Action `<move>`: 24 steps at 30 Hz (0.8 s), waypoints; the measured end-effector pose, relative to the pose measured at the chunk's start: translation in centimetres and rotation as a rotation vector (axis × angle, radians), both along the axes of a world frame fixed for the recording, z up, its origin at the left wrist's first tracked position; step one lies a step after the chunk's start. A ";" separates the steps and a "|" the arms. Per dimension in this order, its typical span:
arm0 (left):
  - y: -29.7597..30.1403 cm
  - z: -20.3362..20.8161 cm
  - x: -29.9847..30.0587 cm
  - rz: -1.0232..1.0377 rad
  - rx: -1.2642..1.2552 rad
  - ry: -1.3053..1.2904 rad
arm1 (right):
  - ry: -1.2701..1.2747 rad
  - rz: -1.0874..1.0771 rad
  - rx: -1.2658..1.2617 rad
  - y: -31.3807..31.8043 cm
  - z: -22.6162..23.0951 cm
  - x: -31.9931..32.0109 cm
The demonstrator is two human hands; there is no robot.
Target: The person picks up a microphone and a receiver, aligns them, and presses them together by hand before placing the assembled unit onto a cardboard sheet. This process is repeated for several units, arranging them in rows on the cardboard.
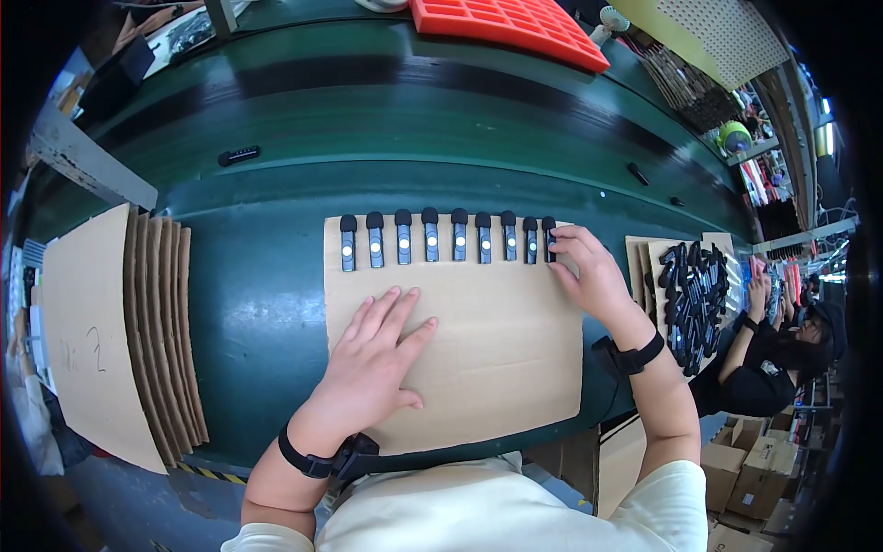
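Note:
A flat cardboard sheet [497,368] lies on the green bench in front of me. Along its far edge stands a row of several small black clip-on microphones [430,236], each with a foam tip pointing away from me and a pale round dot on its body. At the right end of the row, my right hand [589,276] has thumb and fingertips around the last microphone [549,230], which they partly cover. My left hand [372,359] rests flat on the left part of the sheet, fingers spread, holding nothing.
Left stands a stack of cardboard sheets [101,340]. To the right, many loose microphones [694,304] are heaped on cardboard. Beyond, a green conveyor belt [368,120] carries a few stray microphones [241,156]; an orange compartment tray [515,28] sits past it. A co-worker [773,359] is at far right.

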State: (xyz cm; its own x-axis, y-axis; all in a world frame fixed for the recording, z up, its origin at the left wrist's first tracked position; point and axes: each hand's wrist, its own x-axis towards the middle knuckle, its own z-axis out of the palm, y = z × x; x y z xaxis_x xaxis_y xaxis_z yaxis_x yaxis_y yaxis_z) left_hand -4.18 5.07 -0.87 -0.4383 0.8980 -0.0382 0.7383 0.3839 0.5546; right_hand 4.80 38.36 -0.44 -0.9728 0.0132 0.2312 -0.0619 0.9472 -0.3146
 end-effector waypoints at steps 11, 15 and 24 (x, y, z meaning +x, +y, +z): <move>0.0 -0.2 -0.1 -0.007 0.003 -0.003 | 0.021 0.027 0.062 -0.6 0.9 -0.8; 0.1 -0.1 -0.1 -0.008 -0.001 0.002 | 0.010 0.018 0.090 -0.6 0.4 -1.6; -0.2 0.2 -0.5 0.026 0.090 -0.022 | 0.010 0.037 -0.040 -3.0 2.5 -1.0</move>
